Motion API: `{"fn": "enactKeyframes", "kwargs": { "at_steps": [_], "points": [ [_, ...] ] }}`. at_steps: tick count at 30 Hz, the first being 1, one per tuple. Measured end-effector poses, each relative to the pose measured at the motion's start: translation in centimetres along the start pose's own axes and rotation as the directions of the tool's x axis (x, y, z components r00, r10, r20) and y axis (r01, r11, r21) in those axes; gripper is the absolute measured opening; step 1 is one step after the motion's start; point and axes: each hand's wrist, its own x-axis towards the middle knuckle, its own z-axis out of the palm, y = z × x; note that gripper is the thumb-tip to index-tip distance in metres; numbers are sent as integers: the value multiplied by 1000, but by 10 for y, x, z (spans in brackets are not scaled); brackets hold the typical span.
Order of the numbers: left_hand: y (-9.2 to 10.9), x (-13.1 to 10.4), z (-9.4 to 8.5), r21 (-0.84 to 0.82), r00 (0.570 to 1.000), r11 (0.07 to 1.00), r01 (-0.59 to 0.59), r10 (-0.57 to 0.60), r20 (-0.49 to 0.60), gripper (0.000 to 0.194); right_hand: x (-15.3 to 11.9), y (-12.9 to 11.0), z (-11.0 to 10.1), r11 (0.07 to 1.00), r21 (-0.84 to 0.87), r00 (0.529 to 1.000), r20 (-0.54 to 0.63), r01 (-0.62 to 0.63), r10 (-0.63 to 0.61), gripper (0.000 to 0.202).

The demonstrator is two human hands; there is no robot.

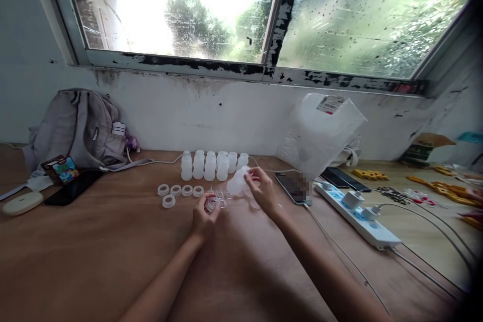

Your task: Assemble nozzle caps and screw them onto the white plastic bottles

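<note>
Pinching: right fingers [256, 177], bottle [236, 182]; left fingers [203, 199], ring [211, 206].

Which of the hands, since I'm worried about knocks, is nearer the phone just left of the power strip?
Right. The right hand is just left of the phone; the left hand is farther left.

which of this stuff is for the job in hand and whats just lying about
Likely the job:
frosted bottles
white rings
clear piece in left hand
translucent piece in right hand

Probably just lying about:
grey backpack
printed box
white power strip
phone on cable
</note>
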Motion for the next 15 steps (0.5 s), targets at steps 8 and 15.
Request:
{"fn": "enactKeyframes", "kwargs": {
  "at_steps": [8, 15],
  "points": [
    [-1, 4, 0, -180, 997, 981, 74, -76, -6, 23, -62, -7, 11, 990, 129, 988, 131, 63, -81, 21],
    [9, 7, 0, -425, 978, 883, 201, -207, 32, 21, -81, -5, 24, 952, 303, 944, 324, -43, -60, 52]
  ]
}}
